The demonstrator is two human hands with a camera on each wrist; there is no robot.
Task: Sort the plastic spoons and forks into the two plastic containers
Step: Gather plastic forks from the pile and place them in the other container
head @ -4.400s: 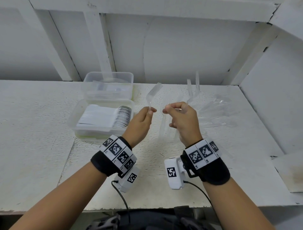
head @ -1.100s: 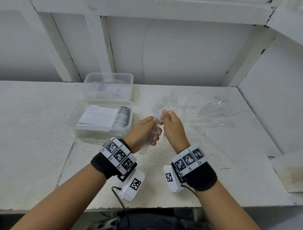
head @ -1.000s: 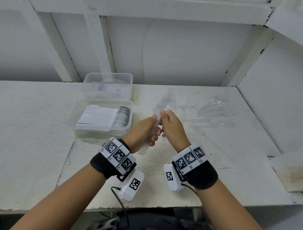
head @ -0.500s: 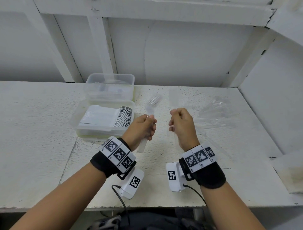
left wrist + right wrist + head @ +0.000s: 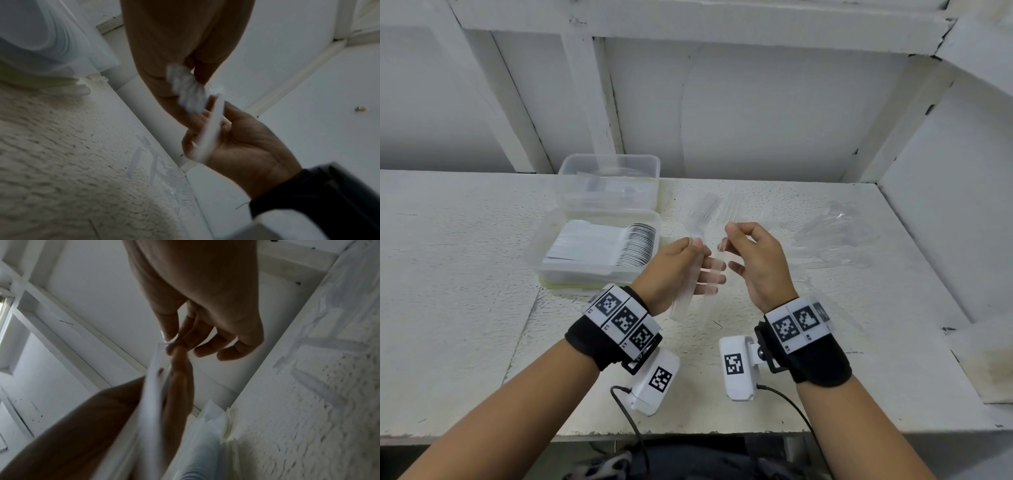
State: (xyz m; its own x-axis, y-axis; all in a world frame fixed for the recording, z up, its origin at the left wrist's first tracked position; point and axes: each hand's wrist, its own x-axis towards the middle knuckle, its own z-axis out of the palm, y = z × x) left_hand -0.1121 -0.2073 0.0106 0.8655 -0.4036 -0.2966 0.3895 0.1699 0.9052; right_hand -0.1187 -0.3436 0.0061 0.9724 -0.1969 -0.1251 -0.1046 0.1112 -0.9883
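Note:
In the head view my left hand [image 5: 697, 253] holds a small bundle of clear plastic forks [image 5: 700, 219] by their handles, tines up, thumb pressing them against loosely spread fingers. Just to its right my right hand [image 5: 726, 240] pinches one clear fork [image 5: 730, 209] upright between thumb and forefinger. Both hands hover above the table, to the right of two clear containers. The near container [image 5: 541, 240] holds a tidy row of white spoons [image 5: 619, 246]. The far container [image 5: 650, 164] holds a few clear pieces. In the left wrist view the bundle [image 5: 188, 91] looks blurred.
A loose pile of clear plastic cutlery [image 5: 835, 236] lies on the white table [image 5: 465, 274] to the right of my hands, near the side wall [image 5: 945, 171]. Slanted white wall beams rise behind the containers. The table's front edge runs beneath my forearms.
A second ago both hands met on one bundle. They then drew apart, the right taking a single fork. Now they have come closer again and the left fingers have loosened.

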